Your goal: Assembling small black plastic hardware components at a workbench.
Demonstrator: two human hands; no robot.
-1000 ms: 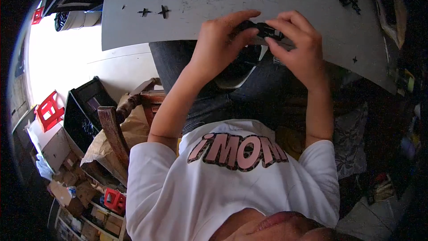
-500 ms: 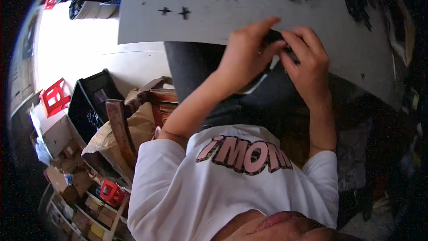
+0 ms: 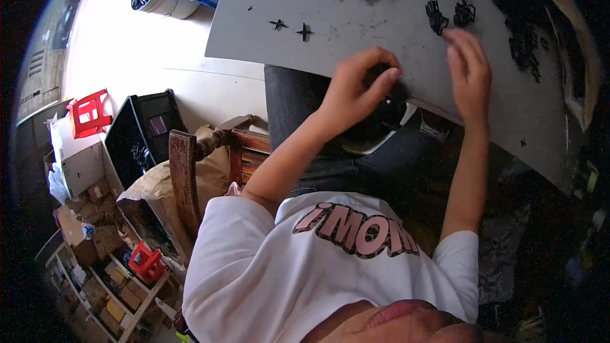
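Beside a black openwork plastic piece (image 3: 436, 15), upper right, the right hand (image 3: 471, 79) is held open!
The left hand (image 3: 353, 90) is curled, contents untellable; a second piece (image 3: 464, 14) is laid nearby, presumably for reach.

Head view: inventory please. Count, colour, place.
table: 1, grey, top
small parts: many, black, table's far side
cross-shaped pieces: 2, black, table's left
bucket: 1, whitish, upper left
stools: at least 2, red, left
crate: 1, black, left
chair: 1, brown, left
paper sack: 1, tan, beside chair
boxes: several, brown, lower left
T-shirt: 1, white, lower centre
jeans: 1 pair, dark, centre
left hand: 1, bare, over table's near edge
right hand: 1, bare, near small parts
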